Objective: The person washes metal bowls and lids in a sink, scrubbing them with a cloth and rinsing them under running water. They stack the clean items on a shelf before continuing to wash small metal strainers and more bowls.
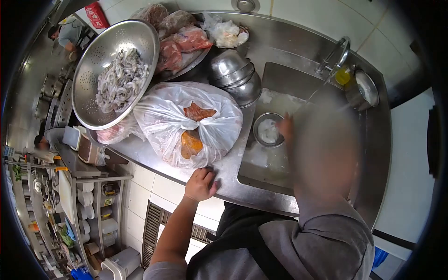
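Observation:
My left hand rests at the front edge of the steel counter, fingers curled in with nothing seen in them. Just beyond it sits a large knotted white plastic bag with orange-brown contents showing. In the sink, my right hand is at the right rim of a small round metal bowl, its fingers apparently gripping the rim. White, cloudy contents fill the bowl. A blurred patch hides most of my right forearm. Thin water falls from the faucet toward the sink.
A perforated colander holds squid-like pieces at the left. Behind the bag are bagged raw meat and stacked metal bowls. A metal pot stands right of the faucet. Other people are at far left, beyond shelves of dishes.

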`<state>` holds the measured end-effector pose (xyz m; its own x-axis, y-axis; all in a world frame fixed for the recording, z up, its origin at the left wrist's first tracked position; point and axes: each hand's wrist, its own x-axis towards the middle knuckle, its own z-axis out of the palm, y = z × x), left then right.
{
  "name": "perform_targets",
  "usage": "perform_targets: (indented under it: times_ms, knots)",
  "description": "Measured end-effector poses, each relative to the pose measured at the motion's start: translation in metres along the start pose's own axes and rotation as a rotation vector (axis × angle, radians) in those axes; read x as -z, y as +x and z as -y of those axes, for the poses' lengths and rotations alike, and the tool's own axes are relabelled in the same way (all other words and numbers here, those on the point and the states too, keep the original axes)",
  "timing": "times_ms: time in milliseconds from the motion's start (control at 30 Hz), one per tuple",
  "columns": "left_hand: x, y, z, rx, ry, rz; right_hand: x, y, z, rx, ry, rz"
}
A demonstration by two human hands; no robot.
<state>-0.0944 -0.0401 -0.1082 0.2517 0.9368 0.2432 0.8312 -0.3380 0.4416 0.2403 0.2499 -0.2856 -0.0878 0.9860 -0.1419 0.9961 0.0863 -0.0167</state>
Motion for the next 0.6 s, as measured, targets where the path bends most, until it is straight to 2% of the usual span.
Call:
perform_targets:
  times_ms: [33,67,100,133,200,333,400,433,500,533,600]
  knots:
    - [0.0,-0.001,0.001,-0.001,0.002,0.008,-0.044,-0.001,-0.025,-0.165,0.273,0.215]
    - [0.0,-0.001,0.002,-0.004,0.005,0.017,-0.088,-0.003,-0.044,-0.263,0.452,0.2]
    - [-0.001,-0.001,0.002,0.0,0.003,0.023,-0.106,-0.007,-0.05,-0.364,0.631,0.182]
    - [0.0,-0.001,0.003,0.002,0.002,0.029,-0.121,-0.003,-0.052,-0.367,0.632,0.188]
    - [0.0,0.001,0.001,-0.011,-0.005,0.016,-0.098,-0.004,-0.043,-0.316,0.306,-0.039]
    - [-0.001,0.001,0.002,-0.015,-0.001,0.013,0.008,-0.02,-0.018,-0.274,0.404,-0.134]
    - [-0.003,0.0,0.003,-0.017,0.001,0.011,0.031,-0.015,-0.02,0.163,0.587,-0.247]
    - [-0.004,-0.001,0.004,-0.022,0.0,0.011,0.043,-0.013,-0.026,0.159,0.585,-0.251]
    - [-0.006,-0.002,0.006,-0.025,0.002,0.006,0.066,-0.007,-0.041,0.611,0.44,-0.541]
    - [-0.007,-0.002,0.006,-0.031,-0.001,0.006,0.078,-0.003,-0.048,0.606,0.435,-0.544]
    - [-0.007,-0.003,0.006,-0.01,-0.006,0.012,0.1,0.007,-0.062,0.358,0.796,-0.841]
